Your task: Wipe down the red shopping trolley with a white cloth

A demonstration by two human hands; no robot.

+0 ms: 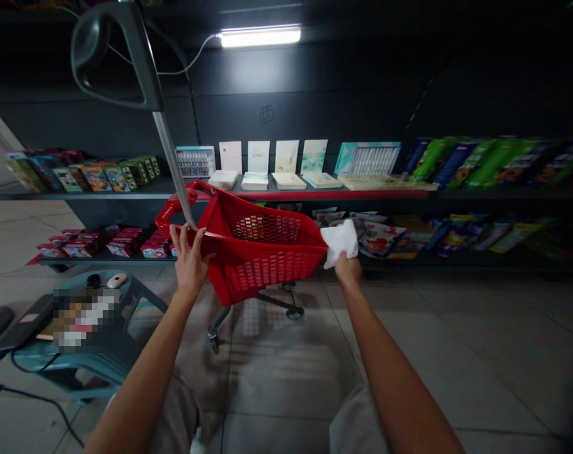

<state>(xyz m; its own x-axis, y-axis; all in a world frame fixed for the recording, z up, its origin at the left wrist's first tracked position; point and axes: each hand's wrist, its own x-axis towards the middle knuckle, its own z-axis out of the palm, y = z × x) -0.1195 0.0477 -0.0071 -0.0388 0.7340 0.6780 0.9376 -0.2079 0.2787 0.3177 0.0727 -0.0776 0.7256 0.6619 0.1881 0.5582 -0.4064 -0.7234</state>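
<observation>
A red plastic shopping cart (272,268) with perforated sides stands before me on a wheeled metal frame. My left hand (190,261) rests against its rim at the handle end, fingers spread and touching the red plastic beside the upright metal pole (175,164). At the cart's other end, my right hand (348,270) is closed on a crumpled white cloth (341,241). The cloth touches or lies very close to the cart's narrow front edge; the exact contact is hard to see.
Behind the cart runs a dark shelf (163,186) with notebooks (286,180), pen sets, small boxes (119,178) and bagged goods (485,161). Red boxes (125,241) sit on the lower shelf. A teal plastic stool (82,362) bearing a laptop and cables stands at left. Grey tiles cover the floor.
</observation>
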